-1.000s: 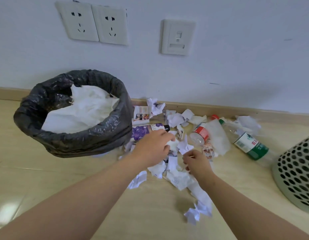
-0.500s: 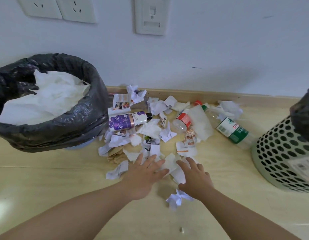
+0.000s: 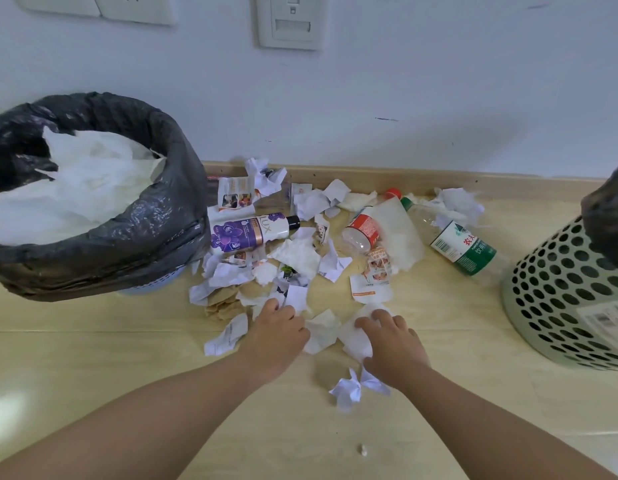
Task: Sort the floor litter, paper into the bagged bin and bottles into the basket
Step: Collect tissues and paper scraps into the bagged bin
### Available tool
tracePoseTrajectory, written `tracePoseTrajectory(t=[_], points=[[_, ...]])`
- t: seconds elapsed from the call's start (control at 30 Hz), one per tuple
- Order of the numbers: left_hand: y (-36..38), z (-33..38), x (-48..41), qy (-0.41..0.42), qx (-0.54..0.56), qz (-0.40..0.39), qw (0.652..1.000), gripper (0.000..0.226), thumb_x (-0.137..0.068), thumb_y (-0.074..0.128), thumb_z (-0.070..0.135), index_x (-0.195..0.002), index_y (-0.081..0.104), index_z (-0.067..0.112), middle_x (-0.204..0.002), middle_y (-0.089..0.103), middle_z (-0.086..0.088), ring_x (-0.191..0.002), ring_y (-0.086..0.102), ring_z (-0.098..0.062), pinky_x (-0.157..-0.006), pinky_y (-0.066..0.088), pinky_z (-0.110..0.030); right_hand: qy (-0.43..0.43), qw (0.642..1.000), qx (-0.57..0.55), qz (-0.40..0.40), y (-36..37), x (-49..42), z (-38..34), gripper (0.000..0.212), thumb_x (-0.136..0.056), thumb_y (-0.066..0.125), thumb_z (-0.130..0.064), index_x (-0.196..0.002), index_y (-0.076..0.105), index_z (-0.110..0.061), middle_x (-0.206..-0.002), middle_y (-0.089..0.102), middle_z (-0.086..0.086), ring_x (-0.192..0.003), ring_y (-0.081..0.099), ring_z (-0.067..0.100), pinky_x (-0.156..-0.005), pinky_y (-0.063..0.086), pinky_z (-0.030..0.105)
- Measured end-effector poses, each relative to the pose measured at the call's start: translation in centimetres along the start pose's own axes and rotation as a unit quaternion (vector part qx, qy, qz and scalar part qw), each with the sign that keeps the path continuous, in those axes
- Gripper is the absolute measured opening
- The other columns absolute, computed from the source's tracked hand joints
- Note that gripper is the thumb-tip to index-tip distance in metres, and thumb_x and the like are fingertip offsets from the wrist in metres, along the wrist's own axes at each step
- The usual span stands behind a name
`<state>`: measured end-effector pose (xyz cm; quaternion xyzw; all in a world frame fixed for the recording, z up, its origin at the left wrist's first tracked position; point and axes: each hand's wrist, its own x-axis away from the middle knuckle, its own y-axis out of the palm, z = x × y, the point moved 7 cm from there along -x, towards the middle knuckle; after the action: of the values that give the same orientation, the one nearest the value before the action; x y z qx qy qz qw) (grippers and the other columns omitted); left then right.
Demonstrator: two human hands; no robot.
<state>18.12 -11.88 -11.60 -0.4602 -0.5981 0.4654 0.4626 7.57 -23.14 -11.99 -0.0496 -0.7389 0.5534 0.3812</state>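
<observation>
Torn white paper scraps (image 3: 297,258) lie scattered on the floor in front of the wall. My left hand (image 3: 276,336) curls its fingers over scraps at the pile's near edge. Beside it, my right hand (image 3: 395,344) grips a white paper piece (image 3: 354,337). Another white piece (image 3: 321,332) lies between the hands. The bagged bin (image 3: 144,237), black-lined and holding white paper, stands at the left. The pale green perforated basket (image 3: 560,306) stands at the right. A purple bottle (image 3: 248,232), a red-labelled clear bottle (image 3: 363,228) and a green-labelled bottle (image 3: 463,245) lie among the litter.
A crumpled paper ball (image 3: 352,389) sits by my right wrist, and a tiny crumb (image 3: 363,450) lies nearer me. A dark bag (image 3: 609,209) hangs over the basket's top. The wooden skirting (image 3: 508,180) and the wall close off the far side.
Both hands pulled back from deep in the pile to its near edge. Their fingers, spread flat half a second ago, now curl over the paper.
</observation>
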Motion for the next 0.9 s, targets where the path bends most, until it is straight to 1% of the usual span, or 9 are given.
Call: tracePoseTrajectory(t=[0.07,0.17,0.3,0.4,0.53,0.6,0.73,0.77,0.9], points=[[-1.5,-1.1,-0.3,-0.028,0.053,0.042,0.997,0.008,-0.057,0.066,0.017,-0.056,0.058,0.021,-0.055,0.053,0.009,-0.06,0.056,-0.017,-0.068,0.026,-0.031,0.004,0.999,-0.042,0.003,-0.5,-0.1,-0.1,0.057,-0.084,0.054,-0.028,-0.138,0.036,-0.031,-0.145,0.03,-0.006,-0.127,0.035,0.021,-0.101,0.034,0.03],[-3.5,-4.5,-0.9,-0.16,0.23,0.078,0.957,0.013,-0.084,0.044,0.019,-0.074,0.053,0.019,-0.071,0.052,0.007,-0.075,0.053,-0.016,-0.077,0.031,-0.032,-0.007,0.993,-0.118,0.024,-1.8,-0.4,-0.4,0.052,-0.081,0.055,-0.026,-0.131,0.042,-0.028,-0.141,0.036,-0.008,-0.122,0.04,0.018,-0.098,0.033,0.029],[-4.1,-8.7,-0.7,-0.333,0.542,0.118,0.763,0.012,-0.09,0.046,0.007,-0.082,0.039,0.013,-0.066,0.043,-0.002,-0.058,0.038,-0.016,-0.058,0.034,-0.032,0.004,0.988,-0.124,0.091,-3.6,-1.2,-0.5,0.047,-0.084,0.052,-0.022,-0.131,0.043,-0.026,-0.144,0.034,-0.006,-0.125,0.038,0.019,-0.099,0.031,0.029],[-4.0,-10.6,-0.1,-0.414,0.577,0.171,0.683,0.013,-0.092,0.043,0.004,-0.085,0.037,0.014,-0.069,0.043,-0.003,-0.058,0.039,-0.016,-0.052,0.033,-0.028,0.061,0.99,-0.108,0.074,-3.5,-2.0,0.0,0.055,-0.088,0.049,-0.026,-0.14,0.033,-0.031,-0.154,0.018,-0.004,-0.135,0.028,0.024,-0.107,0.028,0.036],[-3.1,-11.9,1.1,-0.47,0.533,0.152,0.687,0.019,-0.093,0.033,0.004,-0.096,0.045,0.018,-0.068,0.046,-0.003,-0.06,0.043,-0.02,-0.055,0.034,-0.03,0.059,0.995,-0.077,-0.028,-1.2,-2.5,-0.4,0.056,-0.09,0.048,-0.033,-0.143,0.028,-0.033,-0.149,0.025,-0.005,-0.131,0.032,0.026,-0.104,0.031,0.037],[-2.3,-12.6,1.8,-0.487,0.519,0.137,0.689,0.024,-0.094,0.032,0.006,-0.091,0.054,0.015,-0.069,0.049,-0.003,-0.066,0.046,-0.022,-0.057,0.033,-0.028,0.055,0.998,-0.036,-0.008,-1.3,-2.5,-0.5,0.051,-0.092,0.046,-0.036,-0.141,0.033,-0.032,-0.145,0.032,-0.005,-0.128,0.037,0.024,-0.103,0.031,0.034],[-0.5,-13.6,3.1,-0.531,0.569,0.127,0.614,0.019,-0.086,0.049,0.022,-0.072,0.055,0.01,-0.07,0.055,-0.007,-0.066,0.047,-0.023,-0.062,0.037,-0.03,0.083,0.995,-0.02,0.054,-2.3,-2.5,-0.2,0.036,-0.094,0.039,-0.04,-0.125,0.049,-0.024,-0.129,0.05,-0.003,-0.119,0.044,0.021,-0.099,0.03,0.033],[-0.5,-13.6,3.3,-0.533,0.57,0.123,0.613,0.024,-0.084,0.056,0.027,-0.066,0.051,0.013,-0.067,0.053,-0.004,-0.065,0.047,-0.023,-0.062,0.037,-0.03,0.089,0.994,-0.015,0.069,-2.4,-2.4,-0.2,0.035,-0.095,0.038,-0.04,-0.121,0.05,-0.021,-0.124,0.055,-0.002,-0.116,0.046,0.021,-0.097,0.031,0.033],[-1.2,-13.7,3.5,-0.517,0.508,0.122,0.678,0.029,-0.079,0.067,0.015,-0.062,0.043,0.016,-0.062,0.046,0.005,-0.06,0.043,-0.016,-0.054,0.032,-0.026,0.107,0.984,-0.003,0.14,-3.4,-2.3,0.0,0.037,-0.094,0.041,-0.04,-0.128,0.044,-0.026,-0.128,0.05,-0.001,-0.117,0.044,0.023,-0.096,0.032,0.033]])
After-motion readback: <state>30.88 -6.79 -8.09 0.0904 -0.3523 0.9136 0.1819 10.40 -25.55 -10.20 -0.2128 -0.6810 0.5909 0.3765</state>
